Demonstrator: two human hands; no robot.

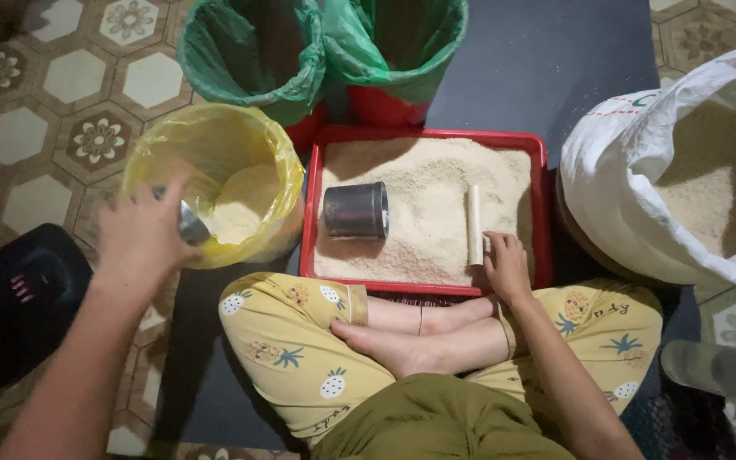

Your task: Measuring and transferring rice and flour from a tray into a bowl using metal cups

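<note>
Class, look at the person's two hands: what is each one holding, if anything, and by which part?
The left hand grips a metal scoop by its near end, over the yellow bag. The right hand only touches a white stick.

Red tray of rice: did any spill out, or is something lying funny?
No grains show outside the red plastic tray. One thing stands out: a grey metal measuring can lies tipped on its side on the rice, not upright. A pale flat stick rests on the rice beside the right hand.

Metal scoop [191, 226] over yellow bag [257, 140]
</note>
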